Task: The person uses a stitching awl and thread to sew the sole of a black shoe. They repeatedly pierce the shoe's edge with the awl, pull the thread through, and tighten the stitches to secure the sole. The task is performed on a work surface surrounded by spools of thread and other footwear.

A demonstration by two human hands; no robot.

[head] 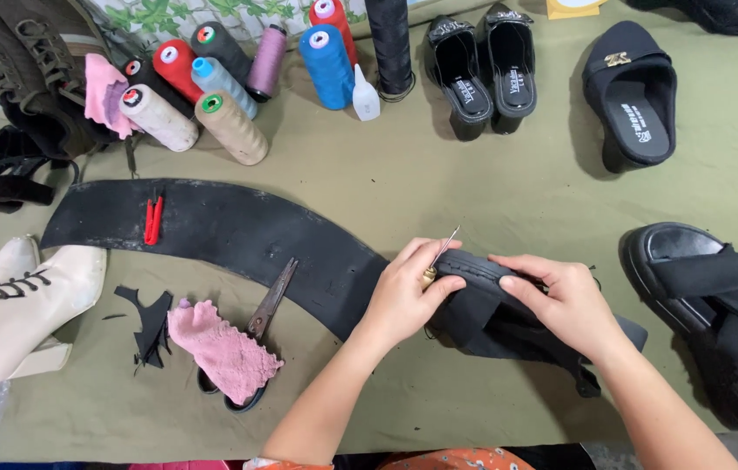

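The left hand [405, 292] is pinching a stitching awl [440, 252] into the black shoe [508, 318] at five o'clock on the table; the right hand [560, 300] is gripping the shoe's upper. Mid-stitch, judging by this; pushing through calls for firm bracing.

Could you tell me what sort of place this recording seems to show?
Probably a shoe repair bench: the left hand drives a metal stitching awl into a black shoe steadied by the right hand, beside coloured thread cones and a curved black rubber sheet.
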